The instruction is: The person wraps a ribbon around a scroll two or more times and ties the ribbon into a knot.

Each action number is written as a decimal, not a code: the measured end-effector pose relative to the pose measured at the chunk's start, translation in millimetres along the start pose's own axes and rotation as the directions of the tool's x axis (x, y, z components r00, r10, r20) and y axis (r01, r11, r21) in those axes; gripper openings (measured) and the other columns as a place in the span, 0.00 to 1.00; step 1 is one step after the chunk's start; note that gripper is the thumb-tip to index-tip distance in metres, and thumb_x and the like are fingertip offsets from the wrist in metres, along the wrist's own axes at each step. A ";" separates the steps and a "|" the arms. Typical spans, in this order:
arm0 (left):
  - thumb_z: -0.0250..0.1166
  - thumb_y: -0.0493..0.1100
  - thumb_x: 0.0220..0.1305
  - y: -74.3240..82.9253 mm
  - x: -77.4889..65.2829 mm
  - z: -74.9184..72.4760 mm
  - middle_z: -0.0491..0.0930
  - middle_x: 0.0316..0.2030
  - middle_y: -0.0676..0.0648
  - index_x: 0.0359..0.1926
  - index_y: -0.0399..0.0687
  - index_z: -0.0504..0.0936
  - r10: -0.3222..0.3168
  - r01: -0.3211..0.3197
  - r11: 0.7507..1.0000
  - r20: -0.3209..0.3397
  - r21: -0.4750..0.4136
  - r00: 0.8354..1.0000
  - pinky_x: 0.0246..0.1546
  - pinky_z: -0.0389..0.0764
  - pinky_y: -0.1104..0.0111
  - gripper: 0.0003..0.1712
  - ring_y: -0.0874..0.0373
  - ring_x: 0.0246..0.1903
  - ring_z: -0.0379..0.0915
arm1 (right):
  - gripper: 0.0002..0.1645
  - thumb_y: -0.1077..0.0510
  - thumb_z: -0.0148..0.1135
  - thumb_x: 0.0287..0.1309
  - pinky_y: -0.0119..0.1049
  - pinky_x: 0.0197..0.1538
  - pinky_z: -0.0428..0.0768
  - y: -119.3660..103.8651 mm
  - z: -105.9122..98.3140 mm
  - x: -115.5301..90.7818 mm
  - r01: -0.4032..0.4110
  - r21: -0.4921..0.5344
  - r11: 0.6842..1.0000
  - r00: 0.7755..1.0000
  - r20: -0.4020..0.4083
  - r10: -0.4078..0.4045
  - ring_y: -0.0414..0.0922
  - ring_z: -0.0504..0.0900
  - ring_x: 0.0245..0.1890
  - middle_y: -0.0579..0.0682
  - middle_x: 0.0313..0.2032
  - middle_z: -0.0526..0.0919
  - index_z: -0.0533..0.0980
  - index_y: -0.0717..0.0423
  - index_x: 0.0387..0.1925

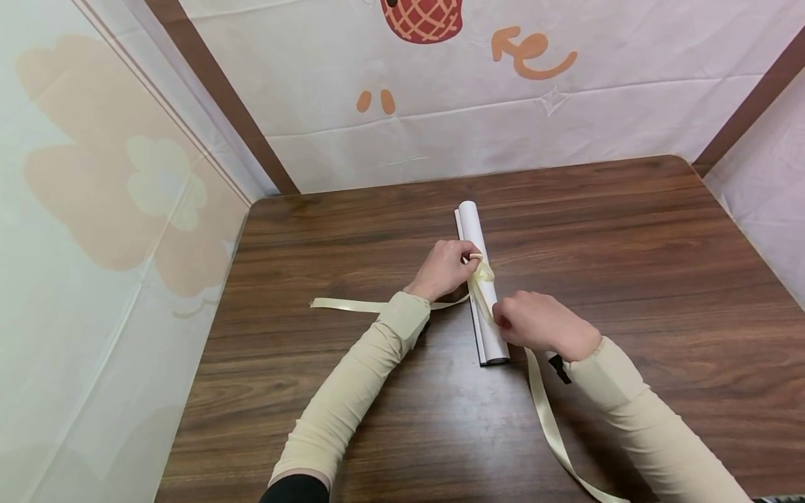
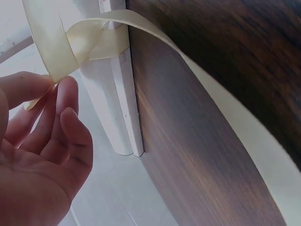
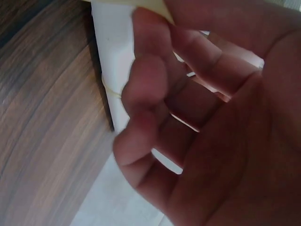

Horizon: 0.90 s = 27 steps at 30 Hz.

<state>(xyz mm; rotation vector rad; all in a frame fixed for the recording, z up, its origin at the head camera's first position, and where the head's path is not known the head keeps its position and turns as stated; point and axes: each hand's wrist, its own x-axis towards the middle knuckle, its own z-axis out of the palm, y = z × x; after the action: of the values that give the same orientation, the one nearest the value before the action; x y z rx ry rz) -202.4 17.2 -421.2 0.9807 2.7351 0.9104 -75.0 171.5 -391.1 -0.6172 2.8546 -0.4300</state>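
Note:
A rolled white sheet (image 1: 472,227) lies lengthwise on the table, its dark inner side showing at the near end. Pale yellow ribbon (image 1: 484,271) wraps and crosses around its middle. My left hand (image 1: 442,269) pinches a loop of the ribbon between thumb and index finger, just left of the crossing; the left wrist view shows the ribbon (image 2: 51,47) folded at the fingertips. My right hand (image 1: 539,323), fingers curled, pinches another length of ribbon beside the roll's near half. In the right wrist view the ribbon (image 3: 153,6) meets the thumb and index finger.
One ribbon tail (image 1: 349,304) stretches left beneath the left wrist. The other tail (image 1: 547,416) hangs from the right hand toward the near edge. The brown wooden table (image 1: 629,230) meets a printed cloth wall (image 1: 327,150) at the back; another cloth (image 1: 119,335) stands at the left.

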 end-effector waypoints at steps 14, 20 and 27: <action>0.61 0.35 0.61 1.1 1.2 0.8 0.85 0.33 0.49 0.36 0.45 0.85 0.019 -0.018 1.000 0.042 -0.024 0.999 0.32 0.74 0.78 0.06 0.61 0.32 0.79 | 0.15 0.63 0.64 0.45 0.32 0.22 0.62 13.5 -5.9 -2.9 -0.071 0.055 0.996 0.996 0.054 0.069 0.39 0.65 0.18 0.40 0.15 0.65 0.68 0.47 0.14; 0.61 0.35 0.61 1.5 -0.4 -0.3 0.85 0.33 0.48 0.37 0.44 0.85 0.016 -0.014 0.999 0.047 -0.040 0.999 0.32 0.73 0.78 0.06 0.61 0.32 0.79 | 0.08 0.62 0.63 0.49 0.34 0.22 0.65 16.9 -7.2 2.3 -0.119 0.079 0.990 0.993 0.024 0.117 0.40 0.68 0.18 0.42 0.16 0.71 0.76 0.48 0.19; 0.62 0.35 0.61 2.5 -1.8 -0.4 0.86 0.35 0.47 0.38 0.43 0.84 0.015 -0.011 0.997 0.057 -0.074 0.998 0.31 0.75 0.79 0.06 0.59 0.33 0.80 | 0.05 0.55 0.67 0.54 0.36 0.24 0.70 20.4 -7.5 11.0 -0.192 0.132 0.973 0.979 -0.042 0.199 0.41 0.74 0.21 0.43 0.21 0.79 0.80 0.50 0.26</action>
<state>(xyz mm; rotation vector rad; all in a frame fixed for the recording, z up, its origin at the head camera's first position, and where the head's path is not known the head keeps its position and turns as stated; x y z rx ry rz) -199.8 17.4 -419.7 0.9970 2.6310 0.9622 -94.3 186.4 -391.8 -0.3024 2.8738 -0.5979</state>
